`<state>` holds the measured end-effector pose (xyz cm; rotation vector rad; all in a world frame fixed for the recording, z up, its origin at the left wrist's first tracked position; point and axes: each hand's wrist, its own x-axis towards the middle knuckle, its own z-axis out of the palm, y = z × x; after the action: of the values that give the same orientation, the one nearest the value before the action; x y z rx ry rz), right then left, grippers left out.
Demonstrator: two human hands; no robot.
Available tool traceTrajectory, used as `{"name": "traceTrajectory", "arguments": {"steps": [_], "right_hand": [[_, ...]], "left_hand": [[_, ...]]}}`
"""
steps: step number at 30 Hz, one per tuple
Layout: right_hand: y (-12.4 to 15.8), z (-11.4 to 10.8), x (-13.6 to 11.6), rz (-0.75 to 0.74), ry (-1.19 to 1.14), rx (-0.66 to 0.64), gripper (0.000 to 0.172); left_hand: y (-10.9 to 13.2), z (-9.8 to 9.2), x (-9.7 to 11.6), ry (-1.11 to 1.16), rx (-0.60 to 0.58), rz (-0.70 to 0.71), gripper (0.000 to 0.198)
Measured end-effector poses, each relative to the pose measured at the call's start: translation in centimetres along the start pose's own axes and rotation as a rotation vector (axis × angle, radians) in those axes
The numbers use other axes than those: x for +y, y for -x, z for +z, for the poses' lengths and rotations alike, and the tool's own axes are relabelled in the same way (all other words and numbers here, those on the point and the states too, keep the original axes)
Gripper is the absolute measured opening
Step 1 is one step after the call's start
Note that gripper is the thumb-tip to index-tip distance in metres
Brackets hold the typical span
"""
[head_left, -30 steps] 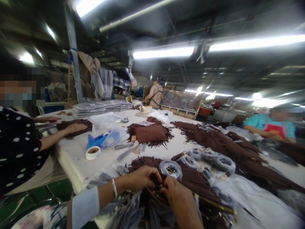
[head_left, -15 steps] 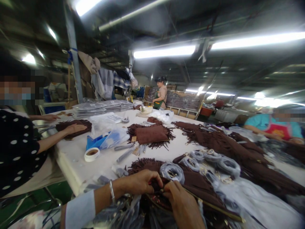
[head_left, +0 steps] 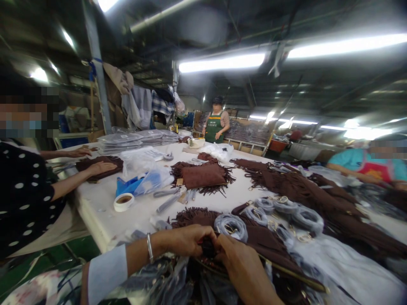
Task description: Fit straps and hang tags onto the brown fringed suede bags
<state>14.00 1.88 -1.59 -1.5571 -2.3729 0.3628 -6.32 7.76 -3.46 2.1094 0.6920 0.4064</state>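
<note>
My left hand and my right hand meet at the near edge of the white table. Both are closed, pinching a dark brown fringed bag at its top edge, where small metal fittings show. A silver bangle sits on my left wrist. Clear plastic bags hang just below my hands. Wrapped chain straps lie on the brown bags right behind my fingers.
More fringed brown bags and a long heap cover the table. A tape roll, blue plastic and flat packs lie left. A person in polka dots works at left, another at right, one stands behind.
My hands have drawn closer together on the bag's top edge. The standing person at the back has turned and stepped right. The view has tilted slightly.
</note>
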Motion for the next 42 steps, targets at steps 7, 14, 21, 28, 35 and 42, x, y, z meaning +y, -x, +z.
{"name": "traceTrajectory", "arguments": {"steps": [7,14,21,28,35,42], "right_hand": [[0.3,0.9,0.9,0.065,-0.15,0.101,0.016],[0.2,1.1,1.4,0.062,-0.208,0.138,0.014],[0.9,1.7,0.7,0.021,-0.054,0.188,0.015],[5.0,0.0,2.3,-0.052,0.448,0.342,0.016],[6.2,-2.8,2.2,-0.012,-0.064,0.395,0.021],[2.6,0.0,-1.0,-0.042,-0.443,0.283,0.017]], "left_hand": [[0.3,0.7,-0.1,0.104,0.134,-0.036,0.042],[0.4,2.3,-1.5,0.121,0.368,-0.084,0.013],[0.5,3.3,-1.0,-0.024,0.497,-0.103,0.005],[1.9,3.6,1.0,-0.168,0.482,0.078,0.008],[2.1,2.8,2.7,0.022,0.379,0.065,0.015],[1.7,2.5,2.2,0.545,0.353,0.002,0.041]]}}
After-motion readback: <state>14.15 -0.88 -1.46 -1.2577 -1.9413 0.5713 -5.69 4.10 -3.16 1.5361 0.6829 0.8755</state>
